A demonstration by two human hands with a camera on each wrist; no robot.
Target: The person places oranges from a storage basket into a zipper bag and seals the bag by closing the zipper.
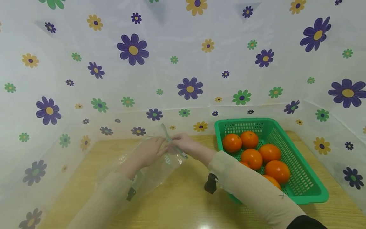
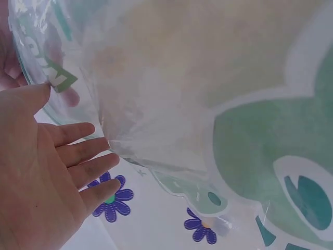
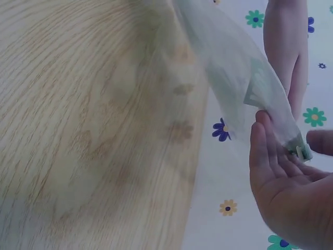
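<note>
A clear zip bag [image 1: 168, 162] with a green seal strip and a small slider hangs over the wooden table in the head view. My left hand [image 1: 150, 151] is at its opening; in the left wrist view the left hand [image 2: 52, 166] has its fingers extended, the thumb at the film's edge beside green print. From the other side my right hand [image 1: 186, 144] holds the strip. In the right wrist view the bag's edge and slider [image 3: 301, 151] lie between the thumb and fingers of the right hand [image 3: 291, 192]. The bag film [image 3: 229, 67] trails away, wrinkled.
A green plastic basket [image 1: 307, 165] with several oranges [image 1: 251, 159] stands at the right, partly behind my right sleeve [image 1: 254, 187]. The table [image 1: 177, 203] meets a flower-patterned sheet [image 1: 160, 73] at the back and sides.
</note>
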